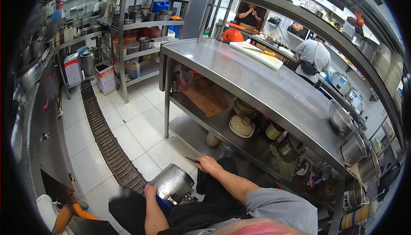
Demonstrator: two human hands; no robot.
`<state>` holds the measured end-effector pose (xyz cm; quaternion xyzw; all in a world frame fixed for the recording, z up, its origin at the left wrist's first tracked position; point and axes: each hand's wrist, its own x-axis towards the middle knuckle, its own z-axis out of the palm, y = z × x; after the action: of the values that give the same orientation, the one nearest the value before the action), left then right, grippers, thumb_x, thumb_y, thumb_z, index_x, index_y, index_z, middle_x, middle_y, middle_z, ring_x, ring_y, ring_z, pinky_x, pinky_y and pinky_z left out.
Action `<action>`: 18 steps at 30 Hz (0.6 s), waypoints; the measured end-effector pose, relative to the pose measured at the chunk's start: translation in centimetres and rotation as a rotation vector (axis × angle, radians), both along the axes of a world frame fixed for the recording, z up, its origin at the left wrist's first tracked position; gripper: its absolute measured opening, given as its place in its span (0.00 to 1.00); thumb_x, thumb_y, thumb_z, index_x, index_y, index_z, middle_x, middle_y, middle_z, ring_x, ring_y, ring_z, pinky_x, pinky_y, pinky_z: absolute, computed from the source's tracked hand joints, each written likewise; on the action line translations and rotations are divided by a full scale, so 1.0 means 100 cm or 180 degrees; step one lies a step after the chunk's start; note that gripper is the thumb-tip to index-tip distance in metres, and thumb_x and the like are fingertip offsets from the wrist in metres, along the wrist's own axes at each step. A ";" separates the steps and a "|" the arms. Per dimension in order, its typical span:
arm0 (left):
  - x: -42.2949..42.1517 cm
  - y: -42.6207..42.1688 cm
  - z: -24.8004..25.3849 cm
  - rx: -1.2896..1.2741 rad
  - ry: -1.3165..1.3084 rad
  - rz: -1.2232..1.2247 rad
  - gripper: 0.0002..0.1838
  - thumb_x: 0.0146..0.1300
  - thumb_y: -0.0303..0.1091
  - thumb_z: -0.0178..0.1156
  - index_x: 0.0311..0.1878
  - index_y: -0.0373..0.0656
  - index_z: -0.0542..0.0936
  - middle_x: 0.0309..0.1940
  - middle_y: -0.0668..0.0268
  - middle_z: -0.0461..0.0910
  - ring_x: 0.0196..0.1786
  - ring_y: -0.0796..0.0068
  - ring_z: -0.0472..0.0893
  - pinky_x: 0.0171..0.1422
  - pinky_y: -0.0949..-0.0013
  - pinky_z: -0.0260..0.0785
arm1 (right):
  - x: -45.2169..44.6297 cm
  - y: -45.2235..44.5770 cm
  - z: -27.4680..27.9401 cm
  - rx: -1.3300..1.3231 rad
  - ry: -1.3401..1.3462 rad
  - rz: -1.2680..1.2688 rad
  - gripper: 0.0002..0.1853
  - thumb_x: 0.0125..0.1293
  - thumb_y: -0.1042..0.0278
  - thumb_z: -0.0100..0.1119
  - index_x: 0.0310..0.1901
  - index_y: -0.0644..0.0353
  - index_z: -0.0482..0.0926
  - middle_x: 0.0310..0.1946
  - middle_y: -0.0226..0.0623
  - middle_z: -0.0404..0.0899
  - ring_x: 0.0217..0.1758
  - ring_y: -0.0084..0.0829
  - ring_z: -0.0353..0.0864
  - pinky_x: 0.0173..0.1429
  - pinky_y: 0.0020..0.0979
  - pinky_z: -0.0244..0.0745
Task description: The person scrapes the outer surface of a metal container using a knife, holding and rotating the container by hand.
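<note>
Low in the head view, my left hand [150, 190] is closed at the near left edge of a metal pot [173, 181], which is tilted over on its side between my knees. Something blue shows just below that hand, too small to make out. My right hand [207, 164] is wrapped round the handle of a small knife [191, 159], whose short blade points left above the pot. Below the pot, small pale bits lie on a dark surface.
A floor drain grate [105, 136] runs along the white tiles at left. The steel table [257, 76] bears a cutting board [257, 56]; its lower shelf holds a lidded clay pot [242, 125]. A co-worker [314, 57] stands beyond it. Orange hoses [64, 218] lie at lower left.
</note>
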<state>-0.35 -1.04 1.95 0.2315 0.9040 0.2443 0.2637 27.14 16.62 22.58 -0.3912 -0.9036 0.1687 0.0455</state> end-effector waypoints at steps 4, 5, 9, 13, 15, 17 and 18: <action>-0.035 0.014 0.052 0.1275 0.0128 0.0126 0.18 0.58 0.46 0.59 0.28 0.37 0.82 0.29 0.49 0.82 0.36 0.52 0.81 0.44 0.55 0.71 | 0.000 0.001 -0.008 0.0084 0.0153 0.0054 0.13 0.62 0.64 0.56 0.45 0.61 0.81 0.40 0.49 0.82 0.46 0.52 0.79 0.51 0.48 0.74; -0.050 0.020 0.074 0.1651 0.0006 0.0165 0.23 0.62 0.48 0.58 0.21 0.37 0.80 0.21 0.52 0.81 0.27 0.56 0.81 0.36 0.56 0.71 | 0.001 -0.001 -0.010 0.0007 0.0162 0.0053 0.13 0.62 0.64 0.56 0.45 0.61 0.81 0.40 0.49 0.82 0.46 0.52 0.79 0.51 0.48 0.74; -0.076 0.012 0.260 0.3080 0.0264 0.0005 0.15 0.67 0.34 0.56 0.25 0.38 0.78 0.24 0.65 0.78 0.30 0.76 0.77 0.38 0.70 0.69 | -0.001 -0.005 -0.016 -0.0102 0.0428 0.0016 0.11 0.61 0.65 0.56 0.42 0.59 0.81 0.38 0.49 0.81 0.45 0.52 0.79 0.50 0.48 0.73; -0.015 -0.032 0.475 0.5191 0.0545 -0.1643 0.28 0.59 0.14 0.47 0.65 0.36 0.65 0.54 0.55 0.72 0.57 0.63 0.75 0.65 0.63 0.66 | -0.005 -0.009 -0.018 -0.0216 0.0477 -0.0052 0.10 0.61 0.64 0.56 0.40 0.59 0.82 0.36 0.49 0.82 0.42 0.53 0.80 0.48 0.48 0.74; 0.001 -0.068 0.552 0.4694 0.2224 -0.2823 0.29 0.53 0.16 0.40 0.63 0.25 0.63 0.57 0.45 0.69 0.58 0.55 0.74 0.65 0.56 0.66 | -0.003 -0.012 -0.016 -0.0280 0.0488 -0.0029 0.11 0.62 0.64 0.52 0.39 0.60 0.80 0.38 0.50 0.81 0.45 0.53 0.79 0.51 0.49 0.73; 0.010 -0.096 0.619 0.4623 0.2539 -0.3223 0.26 0.64 0.36 0.46 0.60 0.25 0.68 0.56 0.43 0.70 0.60 0.55 0.73 0.67 0.57 0.63 | -0.002 -0.009 -0.018 -0.0367 0.0548 -0.0055 0.12 0.62 0.63 0.52 0.40 0.60 0.80 0.39 0.50 0.81 0.47 0.53 0.79 0.52 0.48 0.73; 0.009 -0.108 0.668 0.3545 0.3094 -0.4779 0.33 0.62 0.41 0.55 0.65 0.37 0.55 0.58 0.44 0.60 0.67 0.47 0.52 0.72 0.48 0.56 | -0.002 -0.009 -0.015 -0.0408 0.0516 -0.0068 0.12 0.62 0.63 0.52 0.41 0.60 0.81 0.39 0.50 0.81 0.48 0.53 0.78 0.53 0.48 0.73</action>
<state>0.58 -11.87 68.76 0.8935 0.2972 0.2800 -0.1871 26.95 15.69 21.04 -0.3880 -0.8801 0.2567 0.0951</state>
